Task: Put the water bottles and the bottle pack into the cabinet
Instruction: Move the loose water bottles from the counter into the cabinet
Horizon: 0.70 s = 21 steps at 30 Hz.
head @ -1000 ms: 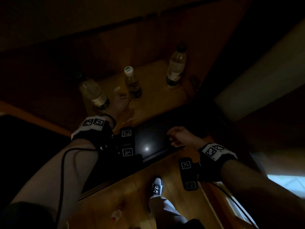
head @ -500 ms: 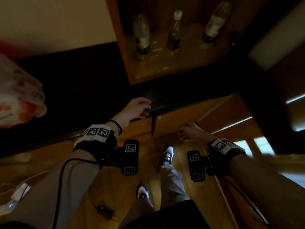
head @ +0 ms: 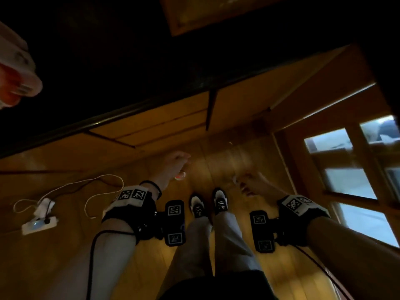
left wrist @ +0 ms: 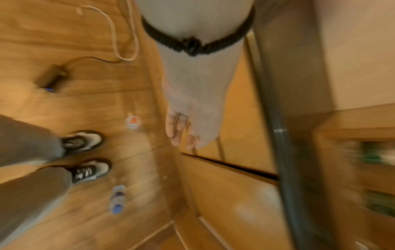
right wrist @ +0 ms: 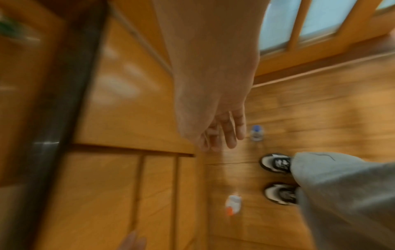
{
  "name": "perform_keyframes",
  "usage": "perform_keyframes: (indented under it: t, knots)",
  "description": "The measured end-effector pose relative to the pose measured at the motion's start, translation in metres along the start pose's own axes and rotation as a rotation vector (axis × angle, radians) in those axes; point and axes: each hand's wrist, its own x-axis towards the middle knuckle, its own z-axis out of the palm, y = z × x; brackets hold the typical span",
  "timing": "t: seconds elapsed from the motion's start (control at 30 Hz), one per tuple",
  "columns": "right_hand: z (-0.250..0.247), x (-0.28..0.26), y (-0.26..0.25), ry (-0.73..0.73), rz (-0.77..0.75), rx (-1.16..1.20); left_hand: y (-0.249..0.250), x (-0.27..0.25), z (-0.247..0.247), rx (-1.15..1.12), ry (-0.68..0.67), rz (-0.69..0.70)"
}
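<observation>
Both arms reach down and forward; the left hand (left wrist: 188, 125) and right hand (right wrist: 220, 128) hang empty, fingers loosely extended.

cabinet (head: 216, 16) cut by top edge | floor bottles (left wrist: 117, 199) blurred, prob. upright | pack (head: 15, 68) cropped left

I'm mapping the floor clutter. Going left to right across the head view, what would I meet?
White power strip → left hand → black-and-white shoes → right hand → wooden glass-paned door.
</observation>
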Motion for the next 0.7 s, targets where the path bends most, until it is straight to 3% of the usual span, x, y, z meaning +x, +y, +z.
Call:
perform_keyframes:
  t: [0.13,0.3,0.53,0.7]
  knots:
    - [0.003,0.032,0.042,0.033,0.009,-0.064,-0.016,0.033,0.011,-0.047,0.075,-0.033]
    - [0.008,0.091,0.084,0.115,0.041,-0.099,-0.045,0.091,0.029,0.057,0.143,-0.017]
    - [0.026,0.190,0.149,0.245,0.061,-0.040,-0.120,0.184,0.060,0.129,0.108,-0.025]
    - [0.042,0.252,0.186,0.312,0.129,0.105,-0.167,0.233,0.072,0.098,0.085,-0.118]
